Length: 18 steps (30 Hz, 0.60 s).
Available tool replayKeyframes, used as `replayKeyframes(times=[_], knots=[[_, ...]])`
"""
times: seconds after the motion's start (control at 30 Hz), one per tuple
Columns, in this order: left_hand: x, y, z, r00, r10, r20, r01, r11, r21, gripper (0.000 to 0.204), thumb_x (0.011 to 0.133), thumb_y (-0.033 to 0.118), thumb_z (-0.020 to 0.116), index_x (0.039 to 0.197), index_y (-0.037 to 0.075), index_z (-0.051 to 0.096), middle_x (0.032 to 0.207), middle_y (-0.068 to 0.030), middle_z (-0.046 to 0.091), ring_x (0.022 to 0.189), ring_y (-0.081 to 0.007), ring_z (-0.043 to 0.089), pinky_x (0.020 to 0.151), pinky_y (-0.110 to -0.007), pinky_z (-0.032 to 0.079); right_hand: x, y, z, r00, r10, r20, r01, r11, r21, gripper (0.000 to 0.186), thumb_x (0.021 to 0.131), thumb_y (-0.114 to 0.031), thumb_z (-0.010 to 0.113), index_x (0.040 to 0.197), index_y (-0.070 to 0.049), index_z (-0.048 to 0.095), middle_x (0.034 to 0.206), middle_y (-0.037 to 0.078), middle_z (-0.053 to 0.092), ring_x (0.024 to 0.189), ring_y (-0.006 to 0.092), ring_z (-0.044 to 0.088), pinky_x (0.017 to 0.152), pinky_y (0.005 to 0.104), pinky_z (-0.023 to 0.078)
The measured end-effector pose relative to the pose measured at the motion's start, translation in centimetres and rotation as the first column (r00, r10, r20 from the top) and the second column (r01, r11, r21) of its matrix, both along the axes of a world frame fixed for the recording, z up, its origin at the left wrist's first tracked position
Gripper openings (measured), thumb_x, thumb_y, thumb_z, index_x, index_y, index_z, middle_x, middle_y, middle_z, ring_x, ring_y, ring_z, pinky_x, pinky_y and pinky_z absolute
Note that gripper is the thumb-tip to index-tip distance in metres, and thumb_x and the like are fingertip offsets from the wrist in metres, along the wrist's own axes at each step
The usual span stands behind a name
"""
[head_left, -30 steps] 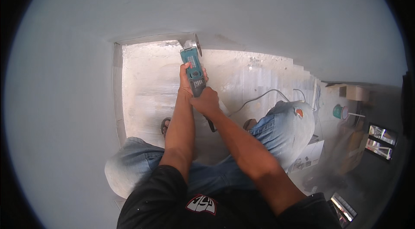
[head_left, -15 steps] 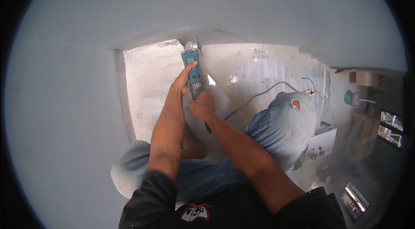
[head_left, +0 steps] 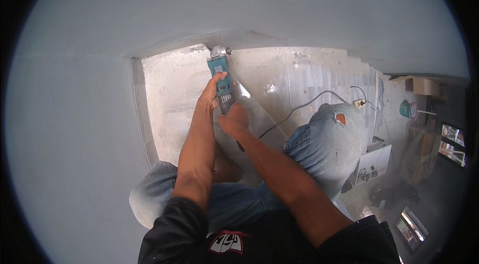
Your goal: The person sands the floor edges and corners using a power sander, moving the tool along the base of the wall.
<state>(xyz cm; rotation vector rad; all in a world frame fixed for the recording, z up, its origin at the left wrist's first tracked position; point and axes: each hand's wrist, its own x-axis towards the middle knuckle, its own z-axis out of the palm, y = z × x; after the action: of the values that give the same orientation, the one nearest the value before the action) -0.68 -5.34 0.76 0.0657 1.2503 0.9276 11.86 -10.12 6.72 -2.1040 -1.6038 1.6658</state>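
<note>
Both my hands hold a teal and black angle grinder [head_left: 219,68] in the head view. My left hand [head_left: 212,90] wraps the teal body, its thumb lying along the top. Farther back, my right hand [head_left: 234,119] is closed around the dark rear handle. The grinder's silver head points away from me and sits at the foot of the grey wall [head_left: 279,9], by the end of a strip of skirting tile [head_left: 179,44]. Its disc is seen nearly edge-on, so I cannot tell whether it touches the wall.
A dark cord [head_left: 309,101] runs right to a yellowish socket [head_left: 359,103]. The dusty pale floor [head_left: 167,94] lies around the grinder, beside a second wall at left. To the right are a white printed box [head_left: 373,164], a teal bucket [head_left: 406,109] and a cardboard box [head_left: 424,86].
The grinder's head has shifted very slightly left, and its disc shows less clearly than before. Both hands keep their hold. The view has shifted a little.
</note>
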Motion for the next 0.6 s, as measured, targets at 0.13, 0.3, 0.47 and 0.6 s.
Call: replayKeyframes(times=[0.13,0.3,0.47,0.6], knots=[[0.0,-0.2,0.3,1.000,0.010,-0.013,-0.010,1.000,0.021,0.055,0.079,0.044,0.066,0.108,-0.001,0.053,0.088,-0.0167,0.065,0.076,-0.0250,0.066,0.065,-0.038,0.057,0.0,-0.1,-0.1,1.000,0.020,-0.006,-0.020,1.000,0.002,0.043,0.071,-0.020,0.072,0.101,0.007,0.058,0.099,0.026,0.066,0.095,0.0395,0.067,0.081,0.0443,0.054],[0.3,-0.3,1.1,0.998,0.051,-0.032,-0.051,0.999,0.009,0.054,0.079,0.044,0.067,0.108,0.000,0.054,0.088,-0.0169,0.065,0.075,-0.0258,0.065,0.066,-0.038,0.056,0.2,0.0,0.2,0.999,0.038,-0.036,-0.037,0.999,0.018,0.041,0.071,-0.020,0.072,0.099,0.007,0.058,0.098,0.026,0.067,0.094,0.0387,0.067,0.081,0.0436,0.054],[0.2,-0.7,0.8,0.998,0.061,0.012,-0.060,0.998,-0.008,0.053,0.080,0.043,0.067,0.108,0.000,0.053,0.087,-0.0171,0.064,0.074,-0.0258,0.065,0.066,-0.038,0.056,0.1,-0.2,0.8,0.999,0.031,-0.025,-0.031,0.999,-0.012,0.040,0.071,-0.021,0.072,0.097,0.007,0.060,0.098,0.026,0.067,0.094,0.0383,0.067,0.081,0.0431,0.054],[0.3,-0.5,0.8,0.998,0.057,0.029,-0.057,0.998,0.021,0.053,0.080,0.042,0.067,0.110,0.001,0.052,0.087,-0.0172,0.064,0.073,-0.0258,0.065,0.064,-0.038,0.056,0.1,-0.2,0.4,0.999,0.028,-0.014,-0.028,0.999,0.024,0.040,0.071,-0.021,0.073,0.097,0.007,0.061,0.096,0.026,0.067,0.092,0.0387,0.067,0.080,0.0433,0.054]])
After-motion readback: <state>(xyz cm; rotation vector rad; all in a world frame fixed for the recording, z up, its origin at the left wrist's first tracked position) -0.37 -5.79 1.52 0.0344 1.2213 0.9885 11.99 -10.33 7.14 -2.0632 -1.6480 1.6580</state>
